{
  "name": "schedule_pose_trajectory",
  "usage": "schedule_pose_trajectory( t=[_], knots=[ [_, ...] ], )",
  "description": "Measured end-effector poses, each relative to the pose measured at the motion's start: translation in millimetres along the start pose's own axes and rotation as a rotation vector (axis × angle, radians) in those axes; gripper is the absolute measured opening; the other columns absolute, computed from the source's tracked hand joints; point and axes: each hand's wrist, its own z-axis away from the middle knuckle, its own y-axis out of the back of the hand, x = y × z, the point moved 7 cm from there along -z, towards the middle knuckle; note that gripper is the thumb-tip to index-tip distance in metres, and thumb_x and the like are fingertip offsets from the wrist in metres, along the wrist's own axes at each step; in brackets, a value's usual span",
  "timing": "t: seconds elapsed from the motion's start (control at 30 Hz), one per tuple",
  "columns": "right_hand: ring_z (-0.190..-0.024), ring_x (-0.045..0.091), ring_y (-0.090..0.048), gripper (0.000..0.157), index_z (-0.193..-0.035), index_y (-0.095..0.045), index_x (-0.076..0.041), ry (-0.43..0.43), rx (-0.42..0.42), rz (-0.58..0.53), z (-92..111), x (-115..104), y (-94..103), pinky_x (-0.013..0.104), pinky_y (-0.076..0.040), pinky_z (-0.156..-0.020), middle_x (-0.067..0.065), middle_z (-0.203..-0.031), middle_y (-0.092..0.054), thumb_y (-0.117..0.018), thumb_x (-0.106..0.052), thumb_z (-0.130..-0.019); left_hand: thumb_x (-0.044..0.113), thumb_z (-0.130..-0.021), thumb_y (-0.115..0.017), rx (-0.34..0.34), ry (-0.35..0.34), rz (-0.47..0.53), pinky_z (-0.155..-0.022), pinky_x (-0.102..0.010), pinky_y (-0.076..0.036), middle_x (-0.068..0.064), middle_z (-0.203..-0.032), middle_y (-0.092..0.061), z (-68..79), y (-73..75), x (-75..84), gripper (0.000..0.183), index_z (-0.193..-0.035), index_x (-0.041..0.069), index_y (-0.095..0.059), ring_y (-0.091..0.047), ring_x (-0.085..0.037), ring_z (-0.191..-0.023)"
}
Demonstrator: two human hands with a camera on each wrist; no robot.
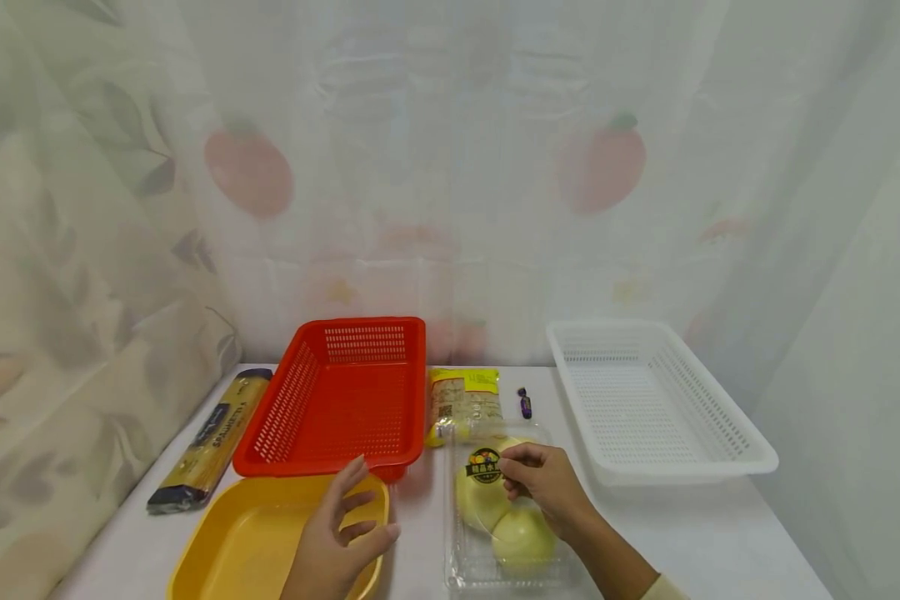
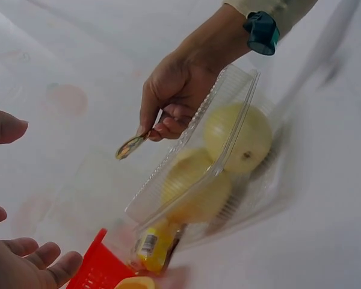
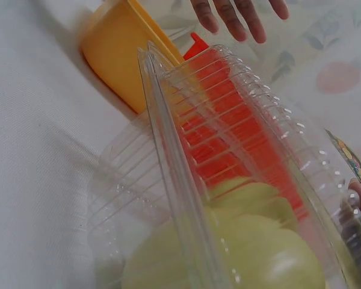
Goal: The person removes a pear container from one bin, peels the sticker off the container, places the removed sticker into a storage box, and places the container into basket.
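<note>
A clear plastic clamshell box (image 1: 457, 550) with a closed lid stands on the table, and pale yellow-green round fruits (image 1: 523, 537) lie inside it. Above the lid my right hand (image 1: 543, 483) pinches the edge of a black oval sticker (image 2: 131, 147) printed with colourful fruit. In the left wrist view the sticker is clear of the box and seen nearly edge-on. My left hand (image 1: 337, 533) hovers over the yellow basin (image 1: 232, 533), its fingers spread and relaxed, holding nothing. Only its fingertips (image 3: 246, 12) show in the right wrist view.
Behind the yellow basin sits a red basket (image 1: 360, 408). A spaghetti pack (image 1: 213, 442) lies at the left. Past the box are a yellow-topped food bag (image 1: 465, 396) and a purple-wrapped candy (image 1: 525, 404). On the right stands a white basket (image 1: 645, 408).
</note>
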Motion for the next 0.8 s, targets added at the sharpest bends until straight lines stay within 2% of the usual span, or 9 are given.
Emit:
schedule_pose_trajectory(
  t=[0.17, 0.47, 0.7, 0.8],
  knots=[
    [-0.065, 0.018, -0.059, 0.019, -0.097, -0.064, 0.011, 0.002, -0.003, 0.0, 0.7, -0.7, 0.1, 0.029, -0.054, -0.058, 0.012, -0.077, -0.062, -0.07, -0.004, -0.087, 0.015, -0.08, -0.079, 0.009, -0.063, 0.003, -0.086, -0.032, -0.05, -0.017, -0.146, -0.037, 2.6, 11.8, 5.0, 0.08, -0.147, 0.016, -0.034, -0.045, -0.035, -0.121],
    [-0.064, 0.017, -0.059, 0.021, -0.099, -0.064, 0.012, 0.003, 0.007, -0.003, 2.6, -2.5, -0.3, 0.029, -0.054, -0.058, 0.012, -0.077, -0.062, -0.071, -0.004, -0.086, 0.024, -0.079, -0.082, 0.055, -0.03, -0.069, -0.092, -0.036, -0.048, -0.012, -0.148, -0.035, 3.6, 30.8, 5.3, 0.086, -0.148, 0.02, -0.031, -0.043, -0.03, -0.125],
    [-0.064, 0.017, -0.059, 0.022, -0.1, -0.063, 0.013, 0.003, 0.012, -0.002, 4.0, -4.2, -1.6, 0.028, -0.054, -0.058, 0.011, -0.077, -0.062, -0.07, -0.003, -0.087, 0.024, -0.079, -0.082, 0.092, -0.077, -0.124, -0.088, -0.02, -0.046, -0.011, -0.15, -0.03, 4.0, 46.9, 10.0, 0.09, -0.151, 0.018, -0.027, -0.041, -0.026, -0.124],
    [-0.064, 0.017, -0.059, 0.021, -0.099, -0.063, 0.013, 0.0, 0.014, -0.008, 4.0, -4.0, -1.6, 0.028, -0.054, -0.058, 0.011, -0.077, -0.062, -0.07, -0.002, -0.087, 0.021, -0.081, -0.08, 0.098, -0.1, -0.132, -0.085, -0.016, -0.045, -0.012, -0.149, -0.03, 4.6, 52.9, 10.8, 0.089, -0.151, 0.017, -0.027, -0.041, -0.024, -0.122]
  ],
)
